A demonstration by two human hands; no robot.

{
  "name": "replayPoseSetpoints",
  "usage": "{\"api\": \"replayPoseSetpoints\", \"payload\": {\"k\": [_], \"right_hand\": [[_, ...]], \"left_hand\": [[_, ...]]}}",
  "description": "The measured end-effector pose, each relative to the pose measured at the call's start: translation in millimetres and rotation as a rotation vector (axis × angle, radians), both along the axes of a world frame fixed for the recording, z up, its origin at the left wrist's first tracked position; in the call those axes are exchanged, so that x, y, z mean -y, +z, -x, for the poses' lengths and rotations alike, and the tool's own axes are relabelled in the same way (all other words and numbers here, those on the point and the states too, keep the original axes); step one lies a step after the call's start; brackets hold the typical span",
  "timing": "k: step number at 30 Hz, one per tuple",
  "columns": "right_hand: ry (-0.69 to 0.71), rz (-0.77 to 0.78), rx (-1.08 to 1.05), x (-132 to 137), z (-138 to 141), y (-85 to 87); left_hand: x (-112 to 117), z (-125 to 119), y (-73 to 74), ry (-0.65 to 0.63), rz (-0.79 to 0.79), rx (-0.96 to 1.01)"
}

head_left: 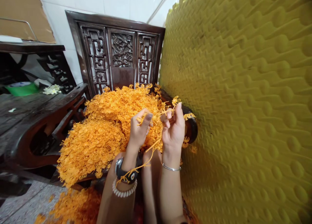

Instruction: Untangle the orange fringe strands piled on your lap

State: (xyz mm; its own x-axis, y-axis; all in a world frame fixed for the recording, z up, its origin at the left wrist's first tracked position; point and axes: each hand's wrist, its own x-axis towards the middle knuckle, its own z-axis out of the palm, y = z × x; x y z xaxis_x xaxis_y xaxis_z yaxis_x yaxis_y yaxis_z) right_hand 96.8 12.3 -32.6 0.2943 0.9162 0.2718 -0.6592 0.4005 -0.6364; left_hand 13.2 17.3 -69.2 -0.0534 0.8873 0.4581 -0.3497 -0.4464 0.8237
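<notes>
My left hand [139,129] is closed in a pinch, thumb on top, with bits of orange plastic showing between its fingers. Beside it, my right hand [173,128] grips a thin branched orange plastic sprig [175,101] between thumb and fingers. A thin orange strand spans the gap between both hands. Another long branched strand [154,146] trails down from the hands across my left wrist. Just beyond them lies a large heap of the same orange plastic sprigs [97,146], piled on the seat of a dark wooden chair. The hands partly hide the heap's right side.
The carved chair back [123,76] stands against a white tiled wall. A tall yellow foam mat [239,87] rises close on my right. More orange sprigs [75,206] lie low on the left, near the floor. A dark wooden table [17,110] holds a green container [21,89].
</notes>
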Motion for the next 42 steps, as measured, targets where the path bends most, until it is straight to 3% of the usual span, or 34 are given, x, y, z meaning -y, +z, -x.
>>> {"api": "replayPoseSetpoints", "payload": {"k": [4,8,10,14,18,21,24,29,33,35,40,42], "right_hand": [[-0.007,-0.043,-0.030,-3.0,-2.0,-1.2],[-0.195,-0.135,-0.185,-8.1,-38.5,-5.1],[-0.277,-0.171,-0.183,-7.8,-60.4,-5.8],[-0.214,-0.216,-0.072,-1.1,-69.3,-2.2],[-0.048,-0.133,-0.006,2.9,-34.2,2.0],[0.026,-0.034,-0.022,0.7,-16.4,0.9],[-0.040,-0.019,-0.070,-5.0,-22.3,-3.2],[-0.177,-0.043,-0.105,-8.5,-46.9,-5.3],[-0.055,-0.103,0.003,-0.1,-41.4,-0.4],[0.000,-0.056,0.061,2.6,-32.2,0.8],[-0.060,0.010,0.107,-1.0,-17.8,-1.7],[-0.079,0.022,0.085,-2.4,-17.0,-2.4]], "left_hand": [[3.6,4.3,0.3,-0.074,-0.055,-0.103],[10.2,18.9,-2.6,-0.427,-0.217,0.156],[12.6,29.8,-2.7,-0.505,-0.270,0.261],[12.4,35.6,0.9,-0.335,-0.181,0.130],[12.6,7.5,6.4,-0.232,-0.090,-0.171],[15.5,-12.0,9.1,-0.199,-0.134,-0.242],[19.7,-14.3,10.2,-0.209,-0.173,-0.230],[24.7,-7.7,12.4,-0.333,-0.214,-0.290],[17.6,-12.9,10.8,-0.190,-0.157,-0.318],[12.8,-15.2,8.5,-0.163,-0.178,-0.367],[10.6,-15.0,6.3,-0.036,-0.226,-0.432],[12.5,-14.7,7.9,-0.072,-0.237,-0.455]]}}
